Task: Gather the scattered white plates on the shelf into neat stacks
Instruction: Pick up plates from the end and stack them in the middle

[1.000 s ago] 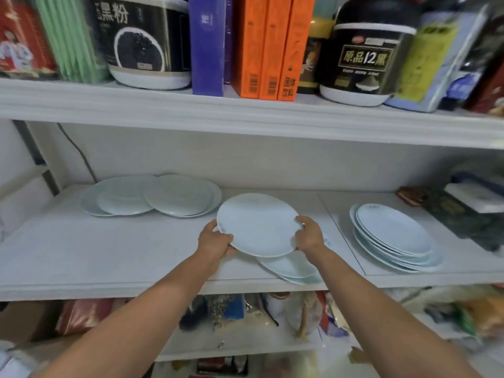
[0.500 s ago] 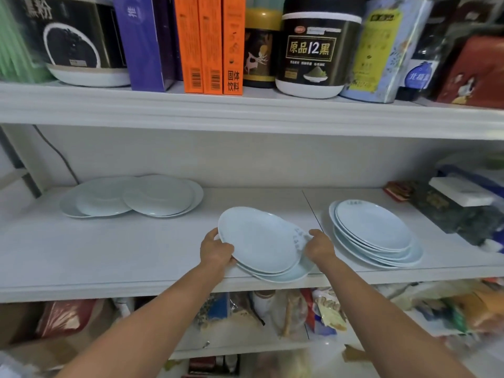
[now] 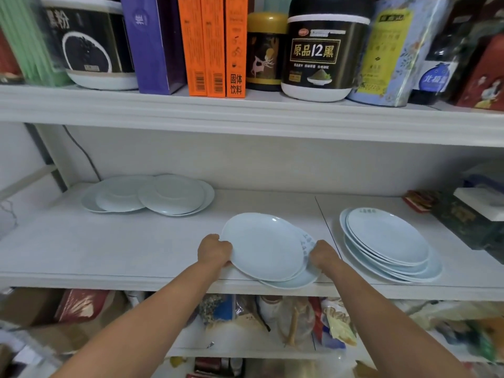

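A small pile of white plates lies near the front edge of the white middle shelf, its top plate shifted left of the ones beneath. My left hand grips the pile's left rim and my right hand grips its right rim. A taller, uneven stack of plates sits to the right. At the back left, several overlapping plates lie spread out.
Dark boxes with a white lid crowd the shelf's right end. The upper shelf holds orange cartons, a purple box and black tubs. Bags and packets fill the lower shelf. A cable runs down the back left corner.
The plate I held above the shelf has come down onto the plates below it. Both hands now hold the pile's rims, and my view has shifted slightly right.
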